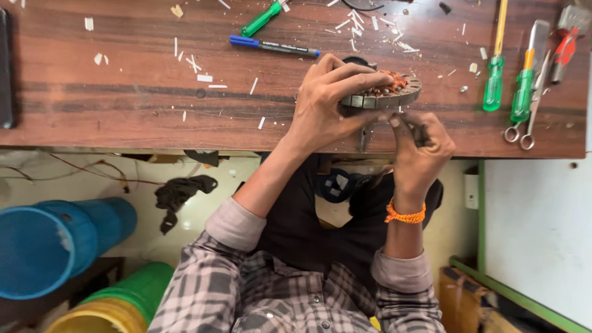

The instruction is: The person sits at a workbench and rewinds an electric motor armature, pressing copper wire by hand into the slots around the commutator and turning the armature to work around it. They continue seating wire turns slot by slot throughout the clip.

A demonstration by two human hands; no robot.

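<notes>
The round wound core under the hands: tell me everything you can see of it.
The round wound core is a flat metal ring with grey segmented teeth around its rim and copper-orange wire windings inside. It lies near the front edge of the wooden bench. The left hand grips its near side; the right hand pinches at its front rim.

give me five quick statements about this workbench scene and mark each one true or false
1. The left hand rests on a round stator with copper windings. True.
2. The right hand wears an orange thread at the wrist. True.
3. Two red screwdrivers lie on the right of the bench. False: the two screwdrivers have green handles.
4. A blue marker lies on the bench beyond the hands. True.
5. The scissors sit at the left end of the bench. False: the scissors lie at the right, beside the screwdrivers.
</notes>
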